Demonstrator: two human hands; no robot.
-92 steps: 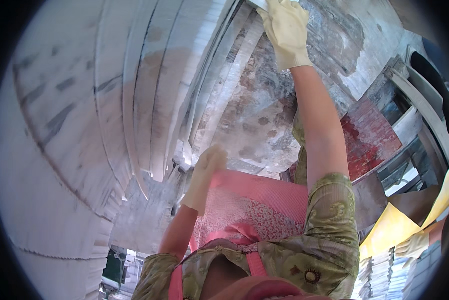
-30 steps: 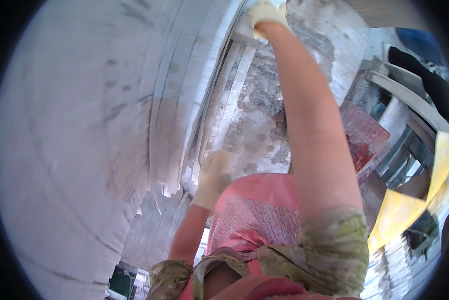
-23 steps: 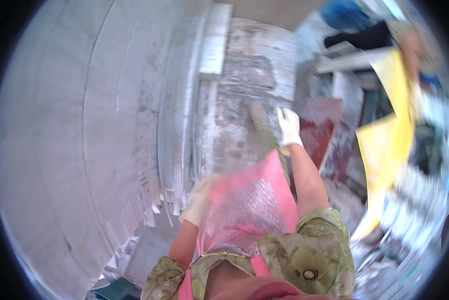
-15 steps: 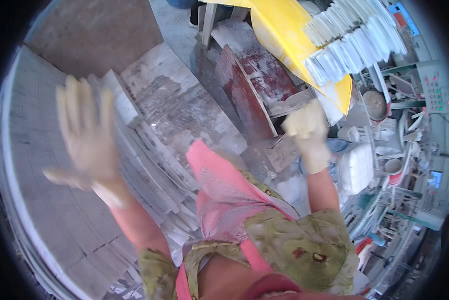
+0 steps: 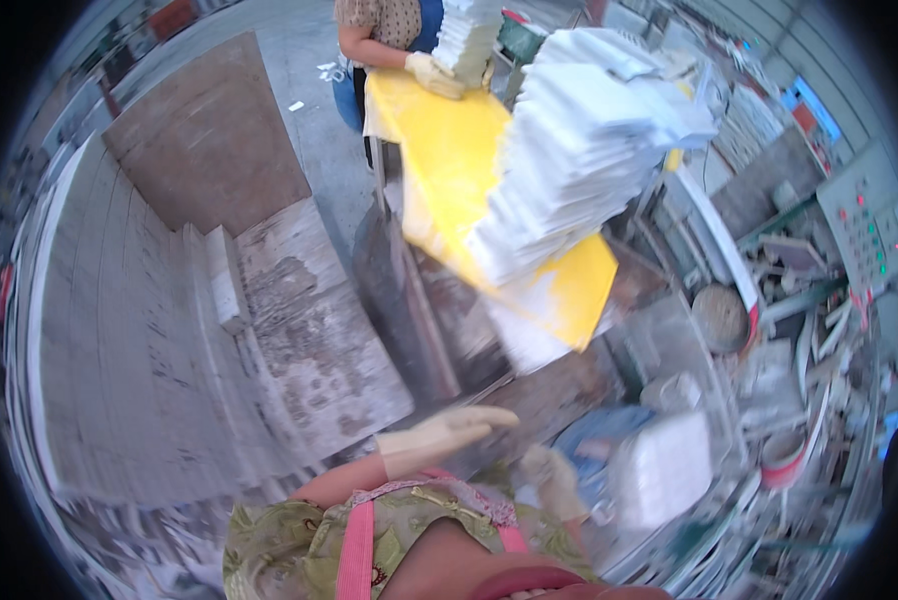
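Note:
My left hand (image 5: 447, 440), in a cream glove, reaches across in front of my body with its fingers stretched out and nothing in it. Lower and to its right is my right hand (image 5: 554, 480), gloved too, close to my body. Its fingers are smeared, so whether it is closed does not show. Beyond both hands, a tall stack of thin white slabs (image 5: 579, 150) leans on a table with a yellow cover (image 5: 449, 130). A white block-shaped bundle (image 5: 667, 468) lies right of my right hand, beside some blue cloth (image 5: 594, 440).
Across the yellow table a co-worker's gloved hand (image 5: 435, 76) touches a smaller white stack (image 5: 466, 40). At left stand a long grey slab stack (image 5: 129, 350) and a brown upright board (image 5: 209, 130). A control panel (image 5: 862, 228) and a round bucket (image 5: 721, 318) are at right.
My left hand has swung right from above the grey stack to in front of my body. My right hand has dropped closer to me. The view has shifted, showing the co-worker and more of the table.

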